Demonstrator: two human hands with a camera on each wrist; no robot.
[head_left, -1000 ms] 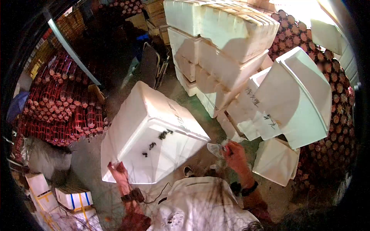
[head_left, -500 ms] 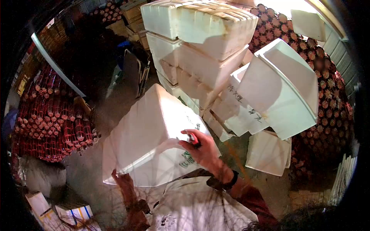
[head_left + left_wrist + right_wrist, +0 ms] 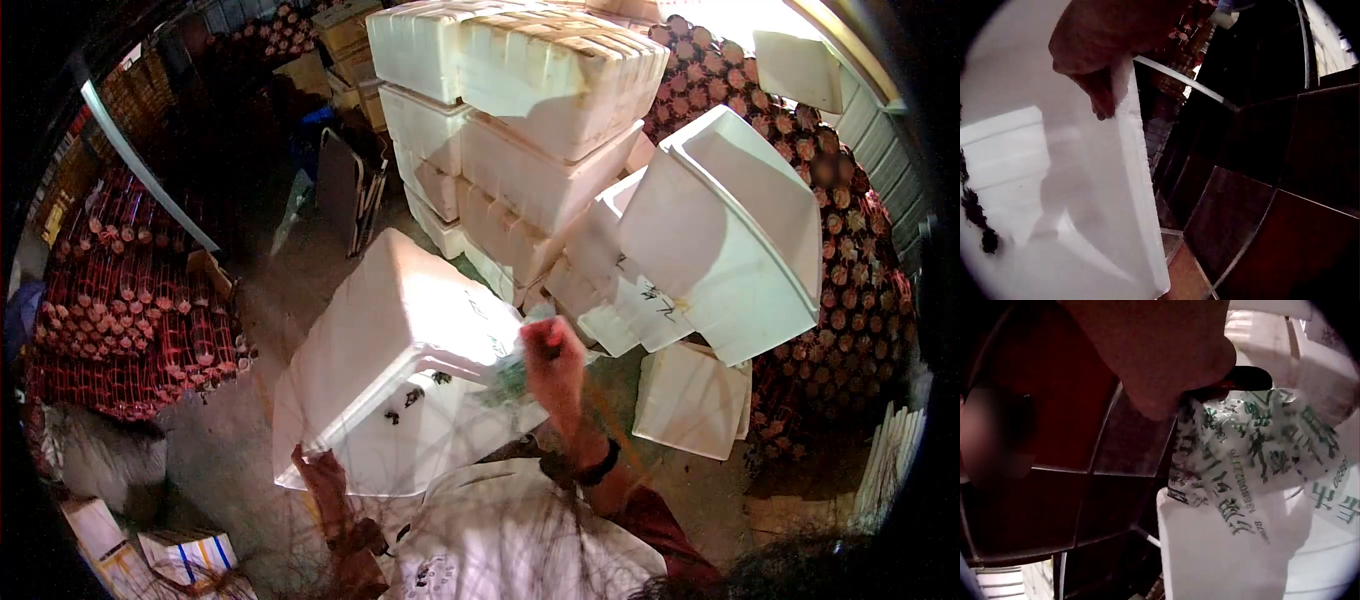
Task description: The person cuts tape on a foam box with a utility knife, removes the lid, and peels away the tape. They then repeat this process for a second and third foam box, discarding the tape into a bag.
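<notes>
A large white foam box (image 3: 350,340) stands tilted in front of me, with dark smudges on its near face. At its lower left corner my left hand (image 3: 325,485) grips the edge; in the left wrist view its fingers (image 3: 1102,103) bend over the rim. My right hand (image 3: 555,375) is beside the box's right side, fingers curled round a small red-and-black object (image 3: 1244,379). Crumpled clear plastic film (image 3: 1260,444) with green printed characters hangs from this hand and overlaps the box. How the film is attached is hidden by the fingers.
Stacked foam boxes (image 3: 540,130) rise ahead, and a tilted foam box (image 3: 700,240) with handwriting leans at their right. Red-netted bundles (image 3: 120,310) are piled on the left, with more netted bundles (image 3: 860,270) on the right. Smaller strapped boxes (image 3: 185,555) sit lower left.
My right hand came from the right onto the box, then moved slightly right with the green-printed film. The dark smudges, out of sight half a second ago, show again. My left hand stays on the corner.
</notes>
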